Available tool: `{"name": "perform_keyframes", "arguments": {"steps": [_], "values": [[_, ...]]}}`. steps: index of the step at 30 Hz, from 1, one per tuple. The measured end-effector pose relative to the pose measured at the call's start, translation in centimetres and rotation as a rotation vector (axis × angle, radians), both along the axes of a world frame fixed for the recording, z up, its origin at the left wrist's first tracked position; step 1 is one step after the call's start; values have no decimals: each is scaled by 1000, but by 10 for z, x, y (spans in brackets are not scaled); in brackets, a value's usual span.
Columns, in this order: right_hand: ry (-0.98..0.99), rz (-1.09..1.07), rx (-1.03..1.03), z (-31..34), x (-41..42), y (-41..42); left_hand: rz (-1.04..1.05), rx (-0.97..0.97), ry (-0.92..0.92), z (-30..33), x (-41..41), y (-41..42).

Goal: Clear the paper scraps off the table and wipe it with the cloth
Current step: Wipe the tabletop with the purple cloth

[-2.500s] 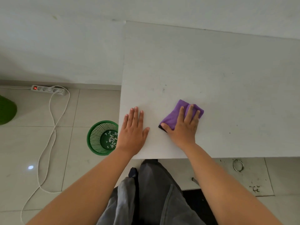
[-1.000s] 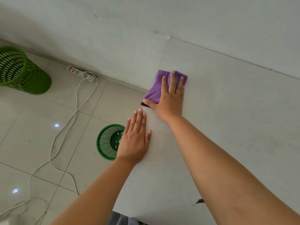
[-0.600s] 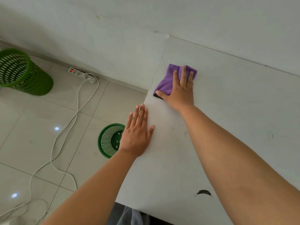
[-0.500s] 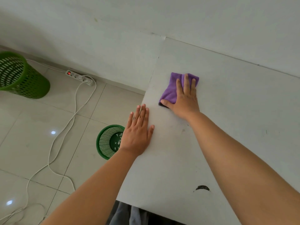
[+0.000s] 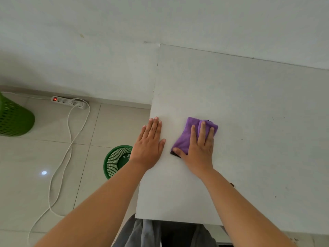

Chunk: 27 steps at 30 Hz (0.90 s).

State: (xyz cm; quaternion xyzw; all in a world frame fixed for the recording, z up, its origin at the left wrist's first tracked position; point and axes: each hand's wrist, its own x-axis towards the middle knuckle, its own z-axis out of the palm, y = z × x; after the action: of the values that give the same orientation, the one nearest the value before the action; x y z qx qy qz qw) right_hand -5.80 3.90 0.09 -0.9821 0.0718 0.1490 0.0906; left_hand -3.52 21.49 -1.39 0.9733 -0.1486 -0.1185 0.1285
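A folded purple cloth [image 5: 187, 138] lies on the white table [image 5: 249, 113] near its left side. My right hand [image 5: 197, 148] presses flat on the cloth, fingers straight and spread over it. My left hand [image 5: 149, 147] rests flat on the table's left edge, fingers straight, holding nothing. I see no paper scraps on the tabletop. Below the table's left edge stands a small green bin [image 5: 116, 160] with white scraps inside, partly hidden by my left wrist.
A larger green basket [image 5: 14, 120] stands on the tiled floor at far left. A white power strip [image 5: 69, 102] with a red light lies by the wall, its cord looping across the floor. The wall closes off the table's far side.
My right hand has drawn the cloth back from the table's far left part toward me, beside my left hand. My left hand stays flat at the table's left edge.
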Motion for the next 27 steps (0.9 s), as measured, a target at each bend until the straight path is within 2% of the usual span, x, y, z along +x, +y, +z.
{"name": "perform_keyframes", "arguments": {"steps": [7,18,27], "values": [[-9,90,32,0,55,13,55,-15,-20,-5,28,-9],[-39,236,66,-4,147,16,304,-119,-45,-11,78,-25],[-68,277,62,-7,209,24,316,-58,-16,-7,79,-26]]}}
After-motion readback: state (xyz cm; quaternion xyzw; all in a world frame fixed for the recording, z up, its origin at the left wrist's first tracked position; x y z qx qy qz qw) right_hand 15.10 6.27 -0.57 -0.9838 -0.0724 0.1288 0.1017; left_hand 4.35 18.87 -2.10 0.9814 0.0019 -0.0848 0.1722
